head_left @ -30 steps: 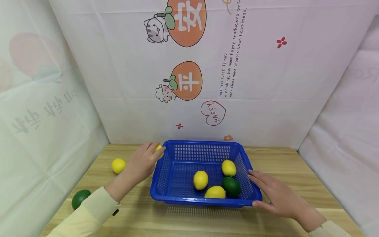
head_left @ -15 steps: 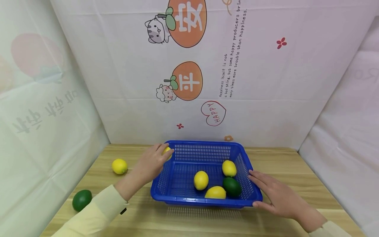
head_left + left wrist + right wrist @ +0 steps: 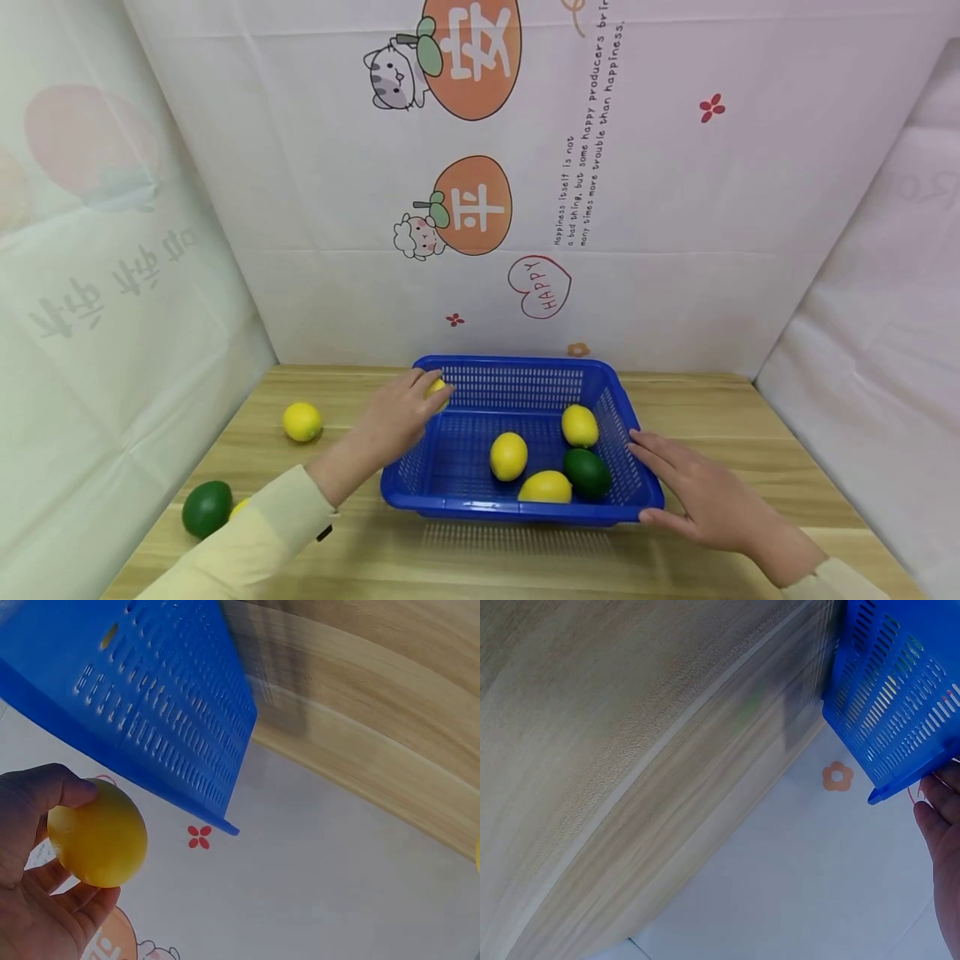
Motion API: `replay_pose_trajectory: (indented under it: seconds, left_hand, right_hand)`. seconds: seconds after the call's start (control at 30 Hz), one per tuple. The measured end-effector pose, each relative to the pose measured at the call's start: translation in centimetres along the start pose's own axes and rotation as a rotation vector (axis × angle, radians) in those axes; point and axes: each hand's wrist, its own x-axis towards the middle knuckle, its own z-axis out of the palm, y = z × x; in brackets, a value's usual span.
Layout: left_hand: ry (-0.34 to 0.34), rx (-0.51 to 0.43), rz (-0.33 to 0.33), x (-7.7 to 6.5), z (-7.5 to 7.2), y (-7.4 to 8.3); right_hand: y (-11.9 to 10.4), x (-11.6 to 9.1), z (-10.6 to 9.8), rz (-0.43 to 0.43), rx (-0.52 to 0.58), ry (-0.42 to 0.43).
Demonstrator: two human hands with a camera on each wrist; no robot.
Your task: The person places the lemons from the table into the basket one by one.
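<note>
In the head view my left hand (image 3: 397, 414) pinches a yellow lemon (image 3: 437, 392) above the left side of a blue slotted basket (image 3: 517, 506). The left wrist view shows this lemon (image 3: 99, 834) between thumb and fingertips, outside of the basket wall (image 3: 150, 697) from that angle. Inside the basket lie several fruits: a lemon (image 3: 508, 457) near the middle, another lemon (image 3: 580, 426) at the right, a third lemon (image 3: 546, 487) by the front wall and a dark green fruit (image 3: 587, 473). My right hand (image 3: 708, 492) rests on the right rim, fingers nearly straight.
On the wooden table (image 3: 360, 550), left of the basket, are a lemon (image 3: 302, 422) and a dark green fruit (image 3: 207, 509). Another yellow fruit (image 3: 238, 507) peeks out behind the left sleeve. A white printed cloth (image 3: 637, 308) stands behind the table, with cloth at both sides.
My left hand has carried the lemon rightward, from outside the basket's left rim to over its inside. The right hand and the basket have stayed in place.
</note>
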Motion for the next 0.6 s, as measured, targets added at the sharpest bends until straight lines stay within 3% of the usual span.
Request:
replay_pose_trajectory:
  seconds: [0.27, 0.6]
  left_hand:
    - [-0.068, 0.001, 0.019, 0.5, 0.4, 0.7]
    - [-0.056, 0.018, 0.045, 0.7, 1.4, 1.0]
  right_hand:
    - [-0.1, 0.1, 0.0, -0.001, 0.006, -0.005]
    - [0.0, 0.0, 0.1, 0.004, 0.011, 0.001]
